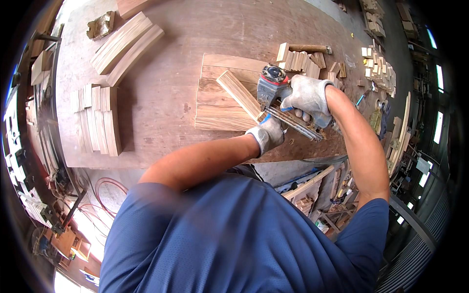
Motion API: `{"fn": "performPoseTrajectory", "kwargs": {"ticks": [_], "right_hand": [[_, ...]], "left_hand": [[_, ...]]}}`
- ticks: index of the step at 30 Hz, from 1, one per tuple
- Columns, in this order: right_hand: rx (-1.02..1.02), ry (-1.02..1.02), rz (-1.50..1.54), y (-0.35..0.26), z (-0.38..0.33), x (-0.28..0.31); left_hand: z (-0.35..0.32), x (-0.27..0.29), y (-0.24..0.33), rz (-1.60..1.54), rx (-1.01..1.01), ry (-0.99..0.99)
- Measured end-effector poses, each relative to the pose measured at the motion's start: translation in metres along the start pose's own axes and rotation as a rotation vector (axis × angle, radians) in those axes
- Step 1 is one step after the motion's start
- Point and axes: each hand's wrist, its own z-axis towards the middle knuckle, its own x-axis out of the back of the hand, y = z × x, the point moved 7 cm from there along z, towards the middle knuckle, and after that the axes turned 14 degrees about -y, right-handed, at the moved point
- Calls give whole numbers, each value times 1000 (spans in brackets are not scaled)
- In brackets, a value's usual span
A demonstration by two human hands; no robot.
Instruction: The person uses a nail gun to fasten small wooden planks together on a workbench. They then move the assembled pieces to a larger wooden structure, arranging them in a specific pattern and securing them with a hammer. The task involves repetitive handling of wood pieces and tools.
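Note:
My right hand (309, 95), in a pale work glove, is wrapped around the handle of a grey nail gun (271, 92) with a round dark cap and a red ring. Its long narrow magazine slants down to the right. Just below the tool's nose, my gloved left hand (267, 135) is closed on the near end of a short wooden strip (238, 94). That strip lies slantwise over several flat boards (215, 100) set edge to edge on the wooden worktable (166, 102). The nail gun hides part of the strip's end and the left fingertips.
Stacked wood strips (100, 122) stand at the table's left, with two longer boards (122, 46) behind them. A hammer (310, 48) lies by small wood blocks (298, 62) at the far right. More blocks (378, 68) sit beyond. Red hoses (100, 195) coil below the left edge.

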Motion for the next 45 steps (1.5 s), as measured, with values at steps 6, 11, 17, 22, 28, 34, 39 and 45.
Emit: {"fn": "performPoseTrajectory", "kwargs": {"ticks": [6, 11, 17, 22, 28, 34, 39, 45], "right_hand": [[-9, -5, -36, -3, 0, 1], [3, 13, -25, 2, -4, -3], [186, 211, 265, 19, -52, -16], [391, 343, 538, 83, -88, -60], [126, 420, 645, 187, -43, -129], [-214, 830, 276, 255, 47, -139], [-92, 943, 352, 255, 110, -154], [-126, 937, 306, 260, 160, -175]], "left_hand": [[1, -2, 8, -13, -16, 5], [-4, -4, -17, -159, 194, -67], [-8, -27, -27, 1091, 126, -546], [-9, 8, -3, 1268, 505, -710], [-7, 24, 35, 1696, 305, -959], [-3, 29, 41, 1714, 312, -961], [-11, 41, 75, 1494, 245, -621], [-71, 126, 146, 1332, 642, 74]]}}
